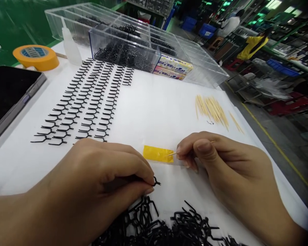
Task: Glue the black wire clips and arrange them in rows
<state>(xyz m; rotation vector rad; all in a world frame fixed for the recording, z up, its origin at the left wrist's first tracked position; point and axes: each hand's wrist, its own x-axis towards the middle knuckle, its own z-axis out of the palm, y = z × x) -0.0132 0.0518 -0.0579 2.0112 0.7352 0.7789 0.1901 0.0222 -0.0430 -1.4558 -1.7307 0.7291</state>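
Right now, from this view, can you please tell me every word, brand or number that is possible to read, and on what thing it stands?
Upper box: "UIHA", I think; the other print is too small.
Lower box: "UIHA", I think; the other print is too small.
Roll of yellow tape: its blue label is too blurred to read.

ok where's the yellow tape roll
In the head view, the roll of yellow masking tape lies at the far left of the white table sheet, just beyond the black tablet and left of the plastic squeeze bottle.
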